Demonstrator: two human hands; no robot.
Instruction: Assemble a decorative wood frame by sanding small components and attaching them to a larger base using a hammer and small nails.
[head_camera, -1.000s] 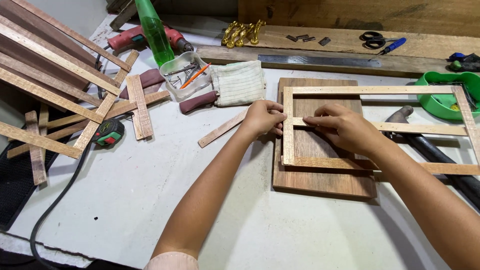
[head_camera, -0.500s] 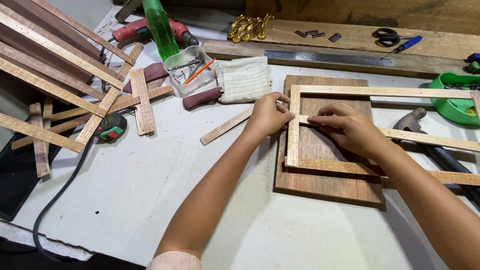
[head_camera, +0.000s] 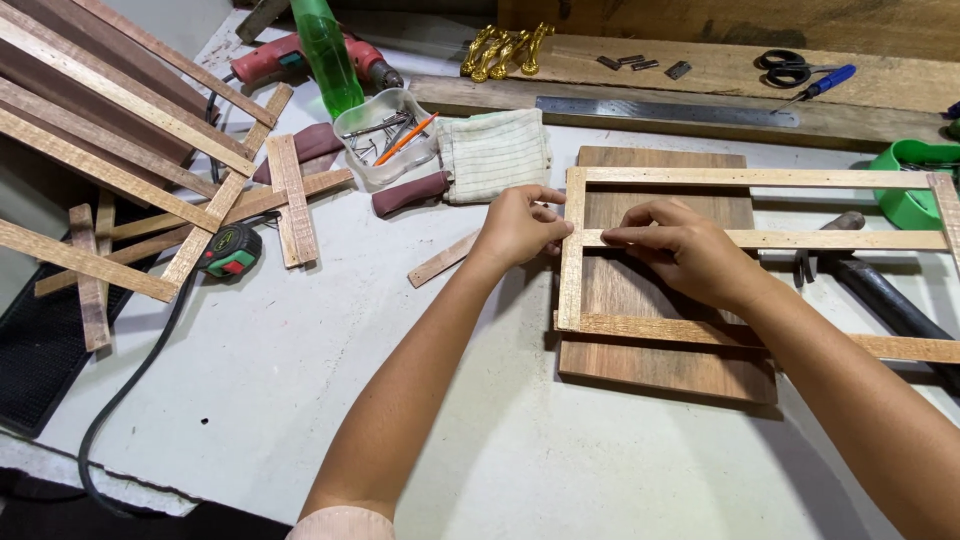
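**Seating the middle rail against the frame's left stile**

Your left hand (head_camera: 520, 228) pinches the frame's left stile (head_camera: 571, 250) from outside, fingers closed narrowly on its edge. Your right hand (head_camera: 690, 250) presses flat on the middle rail (head_camera: 840, 240), fingertips at the joint, holding nothing else. The slat frame (head_camera: 760, 178) lies on the dark board (head_camera: 660, 360), on the white table (head_camera: 300, 400). Judging by this, you are aligning that joint; next it wants the rail end flush and square before fixing. The joint itself is hidden under your fingers, and the frame's right side runs out of view.
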